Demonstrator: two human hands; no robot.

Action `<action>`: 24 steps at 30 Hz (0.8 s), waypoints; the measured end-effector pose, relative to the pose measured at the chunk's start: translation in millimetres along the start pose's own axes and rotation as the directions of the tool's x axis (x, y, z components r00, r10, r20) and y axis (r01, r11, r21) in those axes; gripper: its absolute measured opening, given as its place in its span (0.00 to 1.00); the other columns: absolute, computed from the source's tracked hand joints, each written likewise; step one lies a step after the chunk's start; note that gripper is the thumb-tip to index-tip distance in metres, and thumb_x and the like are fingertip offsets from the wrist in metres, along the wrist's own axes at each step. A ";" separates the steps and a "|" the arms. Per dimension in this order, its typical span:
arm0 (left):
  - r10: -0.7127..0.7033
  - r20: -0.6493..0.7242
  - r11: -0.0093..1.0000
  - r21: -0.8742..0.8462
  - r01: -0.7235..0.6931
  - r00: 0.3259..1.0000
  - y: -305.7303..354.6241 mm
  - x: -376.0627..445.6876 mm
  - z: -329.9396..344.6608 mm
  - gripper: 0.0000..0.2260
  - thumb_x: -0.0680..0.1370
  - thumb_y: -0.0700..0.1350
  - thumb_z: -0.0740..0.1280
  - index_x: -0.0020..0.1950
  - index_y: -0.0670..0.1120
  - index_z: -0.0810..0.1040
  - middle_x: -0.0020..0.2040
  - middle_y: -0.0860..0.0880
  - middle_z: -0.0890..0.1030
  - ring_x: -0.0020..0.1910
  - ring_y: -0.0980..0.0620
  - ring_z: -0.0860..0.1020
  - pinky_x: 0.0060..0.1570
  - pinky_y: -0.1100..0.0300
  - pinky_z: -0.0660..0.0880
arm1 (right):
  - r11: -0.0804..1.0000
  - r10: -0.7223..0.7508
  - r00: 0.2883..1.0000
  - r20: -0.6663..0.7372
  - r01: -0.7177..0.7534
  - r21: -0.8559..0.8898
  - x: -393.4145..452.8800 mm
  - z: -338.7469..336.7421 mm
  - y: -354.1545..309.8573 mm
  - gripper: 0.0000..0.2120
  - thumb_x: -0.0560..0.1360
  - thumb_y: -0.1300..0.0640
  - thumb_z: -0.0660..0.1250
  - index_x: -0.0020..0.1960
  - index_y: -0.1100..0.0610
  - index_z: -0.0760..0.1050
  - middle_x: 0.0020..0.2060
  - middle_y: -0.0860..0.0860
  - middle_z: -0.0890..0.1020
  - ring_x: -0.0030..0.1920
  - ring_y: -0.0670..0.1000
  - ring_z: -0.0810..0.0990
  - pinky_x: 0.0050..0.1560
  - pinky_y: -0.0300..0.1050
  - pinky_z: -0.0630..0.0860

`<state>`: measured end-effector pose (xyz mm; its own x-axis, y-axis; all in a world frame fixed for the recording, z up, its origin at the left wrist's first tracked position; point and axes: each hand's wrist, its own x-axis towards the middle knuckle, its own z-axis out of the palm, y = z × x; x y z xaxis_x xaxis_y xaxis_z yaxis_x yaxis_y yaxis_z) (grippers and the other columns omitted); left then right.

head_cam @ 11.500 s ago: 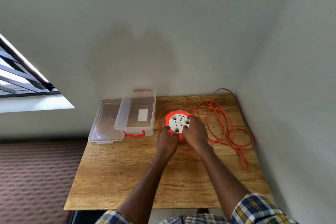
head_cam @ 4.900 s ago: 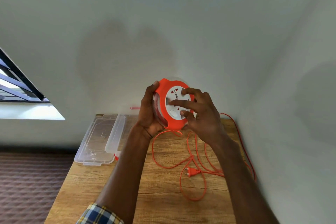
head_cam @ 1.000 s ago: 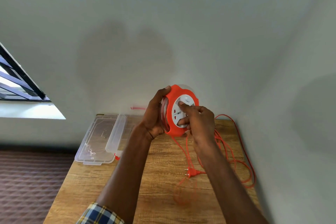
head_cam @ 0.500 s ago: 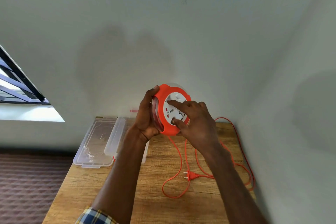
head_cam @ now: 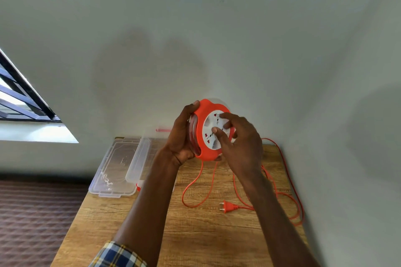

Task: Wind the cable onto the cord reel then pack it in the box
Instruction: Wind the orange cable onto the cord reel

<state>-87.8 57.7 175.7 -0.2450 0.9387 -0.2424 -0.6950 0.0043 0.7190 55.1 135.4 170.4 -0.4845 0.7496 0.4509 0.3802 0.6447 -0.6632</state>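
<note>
Orange round plastic cord reel point(head_cam: 211, 134) raised above wooden table point(head_cam: 195, 234): our left hand point(head_cam: 181, 136) grips its rim, right hand point(head_cam: 237, 143) fingers spread on white face. We should crank steadily, feeding orange cable point(head_cam: 195, 188) without kinks.

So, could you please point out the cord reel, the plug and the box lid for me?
cord reel point(head_cam: 200, 154): head view, on its orange lower rim.
plug point(head_cam: 229, 207): head view, on the plug's orange body, lying on the table.
box lid point(head_cam: 117, 169): head view, on the middle of the clear panel.
</note>
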 end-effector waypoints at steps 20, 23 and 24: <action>-0.006 0.026 0.999 0.043 0.005 1.000 -3.4 8.3 -8.0 0.32 0.83 0.65 0.59 0.77 0.42 0.74 0.69 0.37 0.80 0.66 0.36 0.78 0.70 0.36 0.72 | 0.870 0.394 0.912 0.116 -0.411 0.272 3.0 12.4 -9.2 0.29 0.67 0.30 0.73 0.61 0.44 0.79 0.53 0.45 0.86 0.48 0.45 0.84 0.44 0.48 0.84; 0.001 0.018 0.999 0.045 -0.002 1.000 -3.3 9.1 -7.1 0.31 0.82 0.65 0.61 0.75 0.43 0.76 0.68 0.38 0.80 0.64 0.37 0.79 0.70 0.38 0.72 | 0.974 0.206 0.977 0.055 -0.210 0.083 1.8 5.5 -6.6 0.25 0.73 0.32 0.70 0.65 0.44 0.74 0.47 0.44 0.85 0.45 0.46 0.83 0.42 0.44 0.81; 0.010 0.016 0.999 0.040 -0.011 1.000 -2.1 9.3 -6.8 0.31 0.82 0.65 0.61 0.74 0.44 0.77 0.67 0.39 0.81 0.64 0.38 0.80 0.68 0.39 0.73 | 0.990 0.122 0.991 0.046 -0.125 0.069 1.6 3.7 -4.3 0.23 0.75 0.36 0.70 0.66 0.44 0.73 0.48 0.44 0.83 0.47 0.46 0.82 0.44 0.44 0.80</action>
<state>-93.2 64.1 167.5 -0.2412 0.9440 -0.2251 -0.6651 0.0081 0.7467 49.8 133.2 171.8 -0.4704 0.8149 0.3387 0.3827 0.5342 -0.7538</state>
